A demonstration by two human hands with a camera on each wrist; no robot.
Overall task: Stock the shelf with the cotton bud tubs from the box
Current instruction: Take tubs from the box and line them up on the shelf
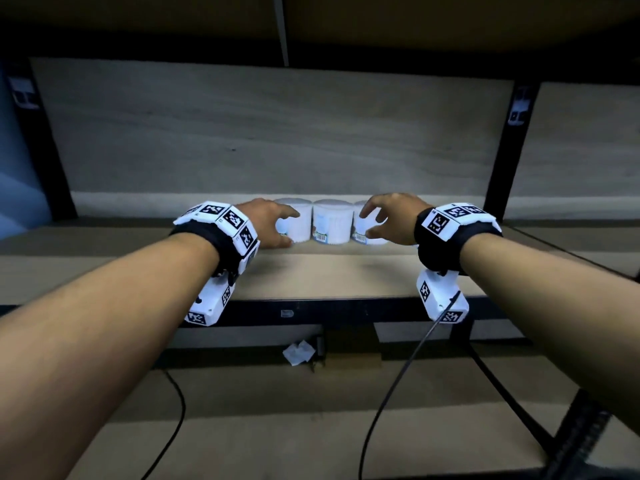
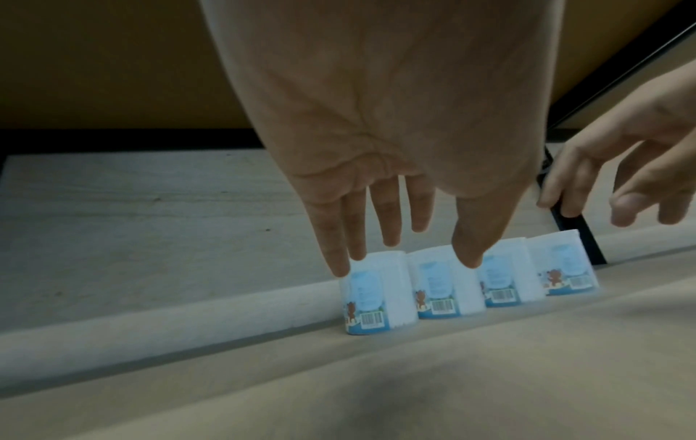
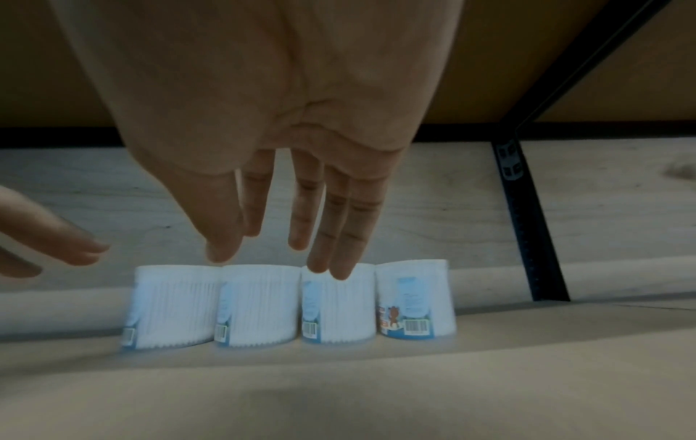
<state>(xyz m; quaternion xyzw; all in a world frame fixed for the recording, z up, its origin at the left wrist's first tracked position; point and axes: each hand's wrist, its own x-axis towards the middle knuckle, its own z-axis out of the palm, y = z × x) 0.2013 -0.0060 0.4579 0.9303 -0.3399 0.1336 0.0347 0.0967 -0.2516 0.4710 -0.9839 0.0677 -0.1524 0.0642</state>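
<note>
Several white cotton bud tubs with blue labels stand side by side at the back of the shelf board [image 1: 311, 275], against its back panel. The middle tub [image 1: 330, 221] shows fully; my hands partly cover the outer ones. My left hand [image 1: 289, 227] has its fingers spread around the leftmost tub [image 2: 376, 294], without a clear grip. My right hand [image 1: 367, 223] hovers the same way at the right end of the row. In the wrist views the left hand [image 2: 414, 253] and the right hand [image 3: 278, 256] both show straight fingers just in front of the row [image 3: 260, 306]. No box is in view.
Black uprights [image 1: 505, 147] frame the shelf bay, and another shelf runs close overhead. Bare board lies to either side of the tubs. Below the shelf edge are a crumpled piece of paper [image 1: 298, 353] and black cables [image 1: 398, 375].
</note>
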